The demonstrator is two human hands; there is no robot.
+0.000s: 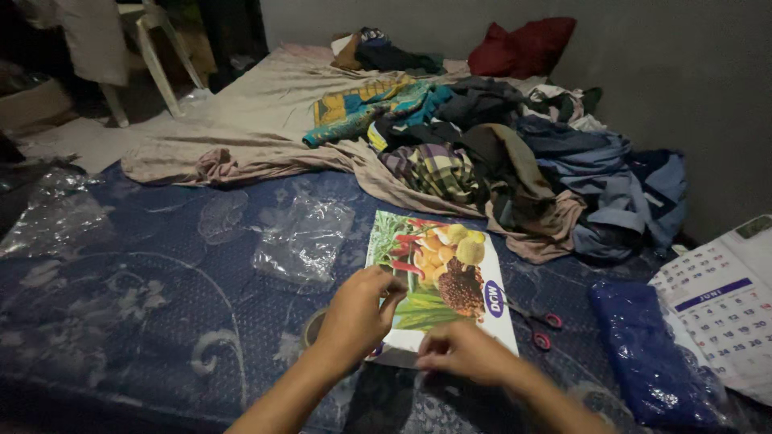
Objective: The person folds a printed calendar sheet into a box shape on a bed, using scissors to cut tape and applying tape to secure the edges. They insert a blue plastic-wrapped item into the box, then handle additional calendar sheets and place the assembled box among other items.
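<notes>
Two hands work at a printed card's (441,277) near edge on the mattress (145,297): left hand (356,315) pinching it, right hand (465,352) curled, grip unclear.

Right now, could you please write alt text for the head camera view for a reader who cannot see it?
Two bare hands, the left hand and right hand, rest on the near edge of a card printed with vegetables lying on a dark blue patterned mattress. Red-handled scissors lie just beside it, with a heap of clothes behind.
</notes>
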